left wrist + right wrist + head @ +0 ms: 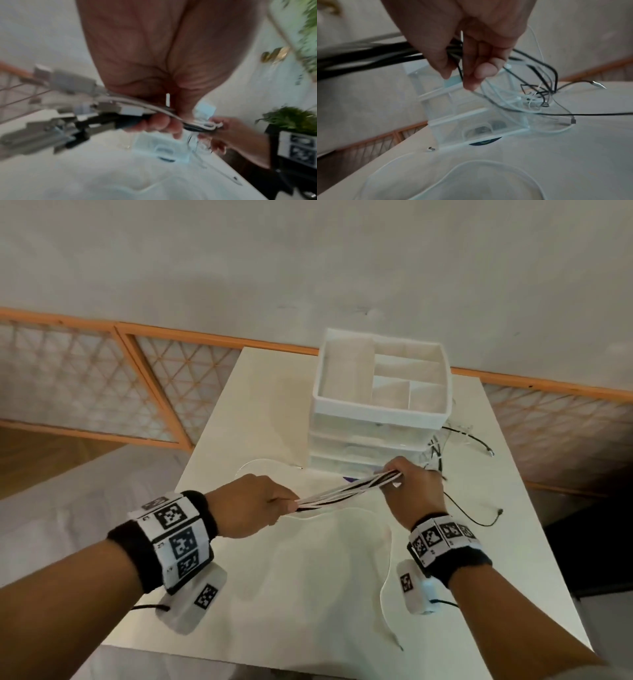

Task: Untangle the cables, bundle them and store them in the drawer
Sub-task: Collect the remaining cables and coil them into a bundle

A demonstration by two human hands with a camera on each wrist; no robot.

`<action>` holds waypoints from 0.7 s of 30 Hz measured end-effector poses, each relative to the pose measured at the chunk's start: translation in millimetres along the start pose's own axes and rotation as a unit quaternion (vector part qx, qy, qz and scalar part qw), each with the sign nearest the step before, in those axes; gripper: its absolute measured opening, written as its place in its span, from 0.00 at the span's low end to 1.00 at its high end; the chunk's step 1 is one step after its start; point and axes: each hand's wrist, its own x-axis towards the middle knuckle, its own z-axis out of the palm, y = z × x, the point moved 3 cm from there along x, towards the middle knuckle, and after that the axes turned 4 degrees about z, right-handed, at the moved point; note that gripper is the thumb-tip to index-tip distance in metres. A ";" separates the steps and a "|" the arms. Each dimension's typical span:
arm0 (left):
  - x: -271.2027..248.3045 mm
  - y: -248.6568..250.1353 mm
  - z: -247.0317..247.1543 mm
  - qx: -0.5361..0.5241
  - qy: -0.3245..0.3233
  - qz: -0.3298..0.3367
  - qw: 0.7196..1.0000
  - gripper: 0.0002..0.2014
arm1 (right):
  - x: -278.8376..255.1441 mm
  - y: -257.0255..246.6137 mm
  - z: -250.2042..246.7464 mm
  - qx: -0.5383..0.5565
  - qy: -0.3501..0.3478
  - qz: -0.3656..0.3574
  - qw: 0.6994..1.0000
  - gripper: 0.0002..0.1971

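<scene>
Black and white cables (346,491) get stretched taut between the gripping left hand (250,508) and pinching right hand (411,491) before the white plastic drawer unit (376,419).

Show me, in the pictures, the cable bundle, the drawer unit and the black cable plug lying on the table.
cable bundle (346,490): head view, middle of the stretched strands.
drawer unit (376,419): head view, front rim.
black cable plug (500,512): head view, cable's free end.

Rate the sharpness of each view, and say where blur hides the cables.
Head view: fairly sharp, cable bundle clear between left hand and right hand. Left wrist view: heavily smeared, plugs indistinct. Right wrist view: soft, near black strands streaked.
</scene>
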 end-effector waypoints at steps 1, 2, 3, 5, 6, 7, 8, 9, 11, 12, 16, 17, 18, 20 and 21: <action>3.3 -9.9 6.1 0.028 0.017 -0.018 0.999 0.19 | -2.6 -1.8 4.1 0.018 0.009 -0.011 1.000 0.09; 6.9 -20.1 13.1 0.051 0.034 -0.039 0.997 0.16 | -7.8 -4.2 13.1 0.045 -0.026 0.002 0.999 0.17; 10.0 -29.6 20.3 0.062 0.051 -0.061 0.995 0.15 | -14.9 -4.2 24.3 0.066 -0.067 0.028 0.995 0.24; 12.6 -43.6 31.2 0.052 0.085 -0.091 0.991 0.13 | -33.5 -1.1 44.4 0.076 -0.086 0.061 0.992 0.30; 12.8 -47.4 33.9 0.043 0.098 -0.097 0.990 0.13 | -43.3 0.8 53.6 0.070 -0.073 0.059 0.993 0.28; 12.4 -49.7 35.1 0.032 0.107 -0.100 0.989 0.14 | -52.7 1.2 62.8 0.057 -0.061 0.051 0.995 0.25; 12.8 -51.6 35.2 0.021 0.112 -0.103 0.988 0.13 | -60.1 0.9 72.9 0.040 -0.061 0.037 0.997 0.20; 13.0 -52.3 34.6 0.008 0.115 -0.106 0.988 0.13 | -65.2 -0.1 84.0 0.020 -0.081 0.020 0.996 0.15; 15.1 -51.6 30.9 -0.012 0.119 -0.106 0.987 0.14 | -68.6 -4.0 104.8 -0.023 -0.151 -0.015 0.988 0.07; 16.7 -50.1 28.0 -0.019 0.124 -0.101 0.987 0.14 | -67.4 -5.6 113.3 -0.045 -0.190 -0.025 0.980 0.07; 22.1 -38.4 16.9 -0.050 0.141 -0.082 0.985 0.16 | -54.4 -20.9 130.9 -0.138 -0.280 -0.055 0.948 0.29; 23.5 -35.4 14.9 -0.056 0.143 -0.080 0.985 0.17 | -51.9 -25.5 133.4 -0.159 -0.290 -0.050 0.942 0.30; 24.9 -33.1 13.6 -0.062 0.143 -0.079 0.985 0.17 | -50.5 -28.2 136.1 -0.176 -0.297 -0.042 0.937 0.29; 26.8 -32.5 12.6 -0.065 0.137 -0.085 0.985 0.18 | -50.8 -33.5 139.1 -0.190 -0.299 -0.024 0.935 0.21; 26.9 -33.6 12.4 -0.066 0.129 -0.093 0.985 0.18 | -52.7 -35.8 139.6 -0.195 -0.300 -0.021 0.934 0.16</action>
